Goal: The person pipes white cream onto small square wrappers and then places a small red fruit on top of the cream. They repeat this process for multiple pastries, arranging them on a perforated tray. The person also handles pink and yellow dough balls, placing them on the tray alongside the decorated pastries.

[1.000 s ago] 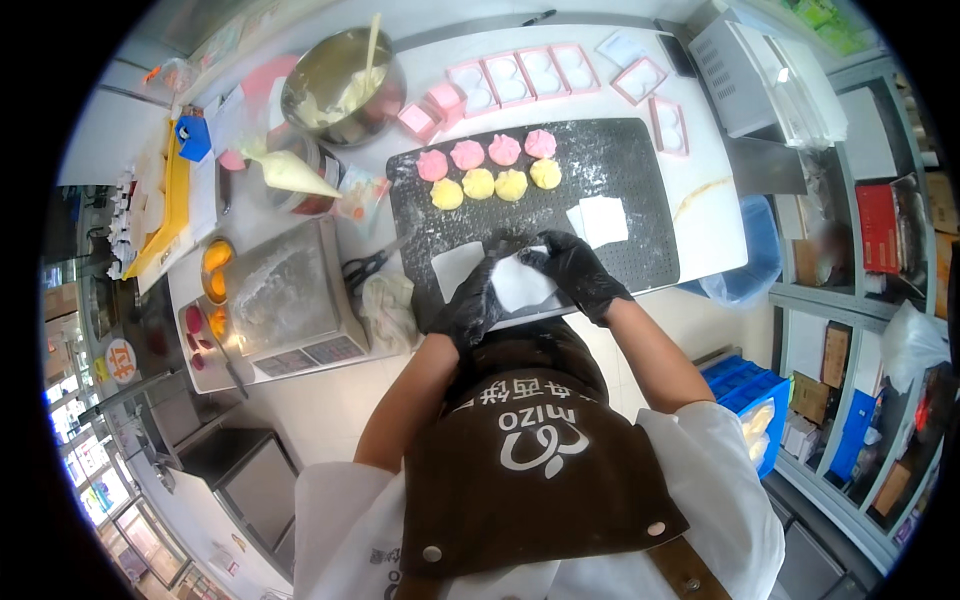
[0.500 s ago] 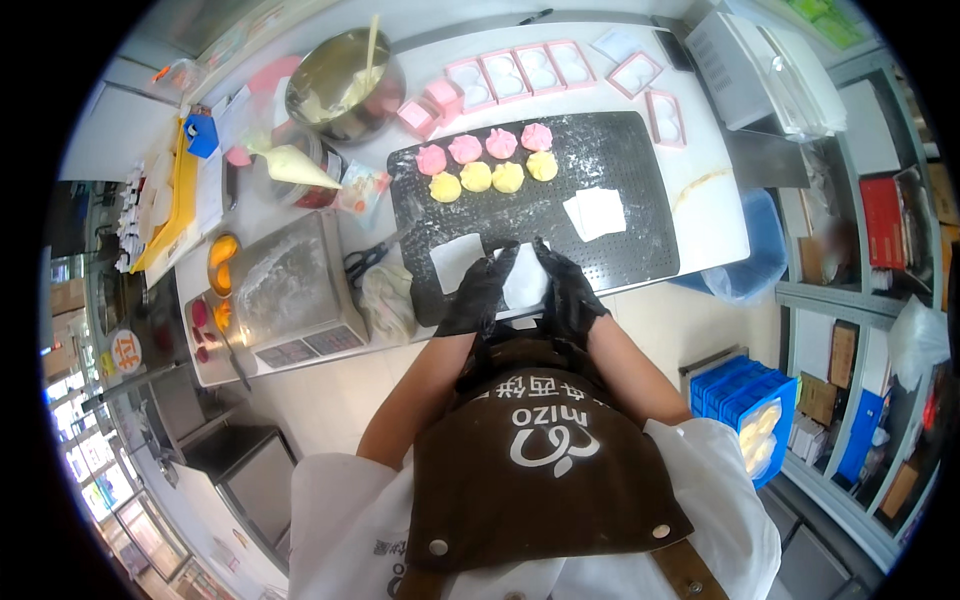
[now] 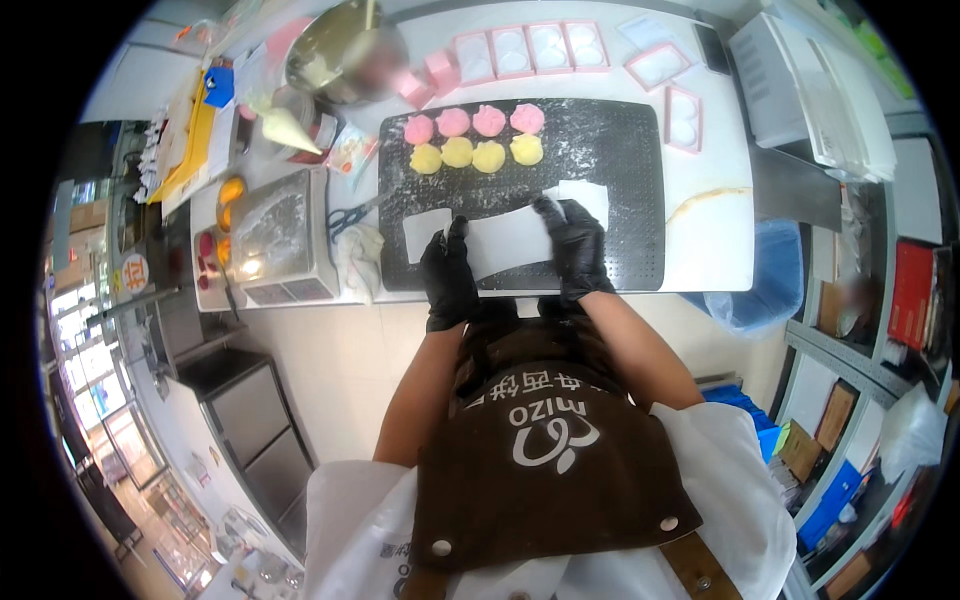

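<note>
Pale floor point(image 3: 335, 375), grey metal shelving point(image 3: 840, 355) rightward, bright windows point(image 3: 80, 345) leftward.

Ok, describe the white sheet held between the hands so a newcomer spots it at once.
On the white counter, find the black perforated mat. Near its front edge, a black-gloved left hand and right hand hold the white sheet. Unlike the squarish sheet to its left and the sheets to its right, it alone spans the gap between the hands.

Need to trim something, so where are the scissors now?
In the head view, the scissors lie left of centre, their handles between the metal-topped appliance and the black mat, just beyond the crumpled cloth.
</note>
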Available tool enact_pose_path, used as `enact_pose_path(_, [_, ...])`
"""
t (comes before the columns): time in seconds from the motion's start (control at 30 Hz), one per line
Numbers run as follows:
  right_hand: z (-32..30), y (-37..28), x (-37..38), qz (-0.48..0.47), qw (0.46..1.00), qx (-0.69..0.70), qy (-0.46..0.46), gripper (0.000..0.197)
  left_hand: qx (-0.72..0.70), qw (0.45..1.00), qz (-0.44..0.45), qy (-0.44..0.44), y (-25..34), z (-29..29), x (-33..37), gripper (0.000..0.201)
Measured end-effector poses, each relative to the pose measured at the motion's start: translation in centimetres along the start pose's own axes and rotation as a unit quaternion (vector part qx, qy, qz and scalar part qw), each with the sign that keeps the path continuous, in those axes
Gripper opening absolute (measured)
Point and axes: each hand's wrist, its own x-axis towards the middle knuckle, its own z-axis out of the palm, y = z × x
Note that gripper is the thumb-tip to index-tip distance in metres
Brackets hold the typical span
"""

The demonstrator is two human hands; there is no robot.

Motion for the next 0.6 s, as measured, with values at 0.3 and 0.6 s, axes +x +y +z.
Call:
enact_pose_path(0.3, [1.4, 8.8, 3.7, -0.149, 0.984, 0.074, -0.066, 0.024, 0.07, 0.997, 0.012, -0.029, -1.3, 0.7, 0.2, 0.041])
enact_pose_path(0.6, [3.7, 3.0, 1.3, 0.015, 0.933, 0.002, -0.36, 0.034, -0.071, 0.975, 0.014, -0.209, -7.2, -1.0, 1.7, 0.052])
